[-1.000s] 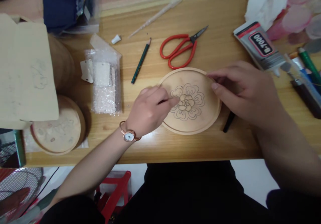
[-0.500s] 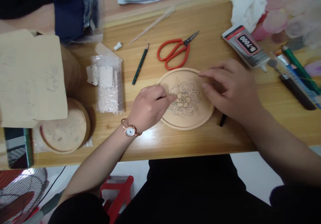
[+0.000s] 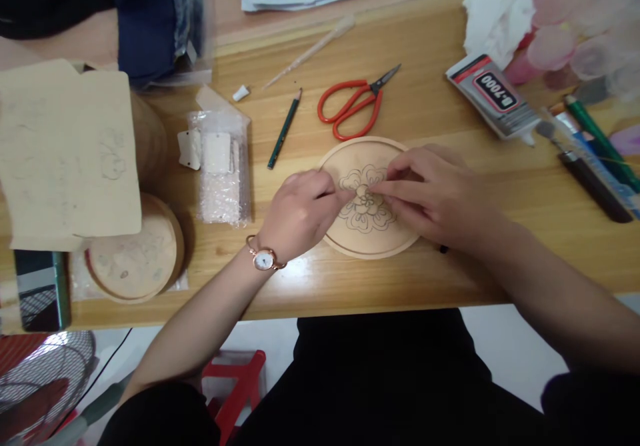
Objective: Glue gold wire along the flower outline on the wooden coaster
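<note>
A round, rimmed wooden disc [image 3: 345, 153] lies on the table before me, a flower drawn in dark lines [image 3: 369, 223] on its face. Small tan petal-like pieces sit at the flower's centre. My left hand [image 3: 306, 207], a watch on its wrist, is closed over the disc's left side, its index finger and thumb reaching the centre. From the right, my right hand [image 3: 436, 193] brings its fingertips together at the same spot. Whatever either pinch holds is too small or hidden to name. Beneath the right hand, a dark object mostly disappears.
Red-handled scissors [image 3: 350, 107] lie just beyond the disc, with a pencil [image 3: 285, 129] and a pipette [image 3: 310, 53] to the left. A B-7000 glue tube [image 3: 493, 96] and several tools lie right. Cardboard [image 3: 70, 159], a second round wooden piece [image 3: 137, 266] and a bagged packet [image 3: 224, 193] stand left.
My right hand has moved left from the disc's right rim to the flower's centre, its fingers drawing together. My left hand stays in nearly the same place on the disc.
</note>
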The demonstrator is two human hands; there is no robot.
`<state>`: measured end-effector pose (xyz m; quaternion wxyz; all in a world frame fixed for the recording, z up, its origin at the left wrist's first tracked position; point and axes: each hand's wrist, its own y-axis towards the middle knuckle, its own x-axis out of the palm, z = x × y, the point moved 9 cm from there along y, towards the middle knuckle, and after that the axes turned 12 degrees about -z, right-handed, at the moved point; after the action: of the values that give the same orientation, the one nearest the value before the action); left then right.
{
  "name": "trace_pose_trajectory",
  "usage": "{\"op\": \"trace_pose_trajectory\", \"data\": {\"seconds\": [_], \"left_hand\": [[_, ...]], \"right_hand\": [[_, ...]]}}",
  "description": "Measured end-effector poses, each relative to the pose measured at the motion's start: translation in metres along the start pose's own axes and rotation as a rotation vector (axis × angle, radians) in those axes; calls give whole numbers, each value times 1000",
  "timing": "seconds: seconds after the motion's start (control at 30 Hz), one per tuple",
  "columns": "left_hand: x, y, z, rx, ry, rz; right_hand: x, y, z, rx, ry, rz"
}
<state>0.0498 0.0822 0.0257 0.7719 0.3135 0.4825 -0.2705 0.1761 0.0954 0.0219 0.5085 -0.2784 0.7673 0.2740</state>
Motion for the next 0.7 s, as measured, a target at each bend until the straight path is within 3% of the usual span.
{"op": "trace_pose_trajectory", "data": {"seconds": [0.23,0.57,0.7], "left_hand": [[2,0,0,-4,5,-13],[3,-1,-2,-10,-1,-32],[0,-1,-5,-32,-143,6]], "right_hand": [[0,1,1,-2,15,-13],[-1,7,-12,-10,-190,-54],[1,9,-11,-5,-238,-80]]}}
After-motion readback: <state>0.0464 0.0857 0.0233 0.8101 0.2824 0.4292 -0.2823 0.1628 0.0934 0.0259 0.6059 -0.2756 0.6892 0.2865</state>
